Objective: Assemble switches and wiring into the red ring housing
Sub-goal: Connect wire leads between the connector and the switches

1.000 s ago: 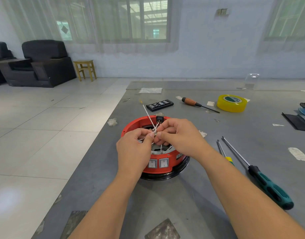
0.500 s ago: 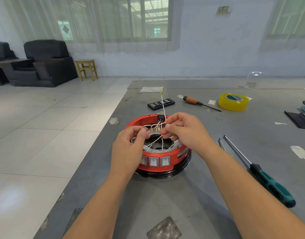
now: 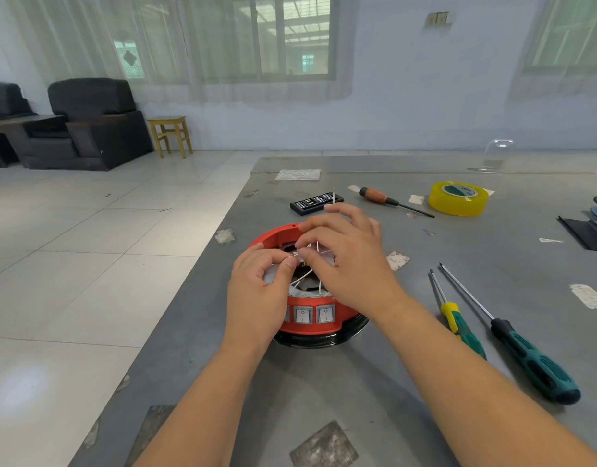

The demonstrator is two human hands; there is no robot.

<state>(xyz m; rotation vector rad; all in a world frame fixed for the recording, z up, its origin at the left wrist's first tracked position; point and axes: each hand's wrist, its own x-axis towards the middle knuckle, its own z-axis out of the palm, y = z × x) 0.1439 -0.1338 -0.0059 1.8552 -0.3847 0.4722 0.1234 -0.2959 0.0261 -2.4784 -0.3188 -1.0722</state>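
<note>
At the centre of the frame the left hand (image 3: 256,291) pinches a small metal terminal between thumb and forefinger, its grip closed on the end of one of the thin white wires (image 3: 304,276). The right hand (image 3: 344,261) meets it from the right, thumb and forefinger pinched on the wiring at the same spot while its other fingers fan out over the far rim. Whether the two ends are already joined cannot be told; the fingers hide the contact.

Both hands work just above the open top of the red ring housing (image 3: 277,235), which sits on a black base on the desk, slightly left of centre. Two rocker switches (image 3: 313,314) are seated in its near wall, facing the camera.

The likeliest fault is the terminal slipping from so fine a pinch and dropping into the housing among the other loose leads. Pulling too hard could drag a wire off a switch, and the crossing strands could snag or be connected to the wrong one.

Right of the housing lie two screwdrivers (image 3: 513,335), with a yellow tape roll (image 3: 458,198) at upper right.
</note>
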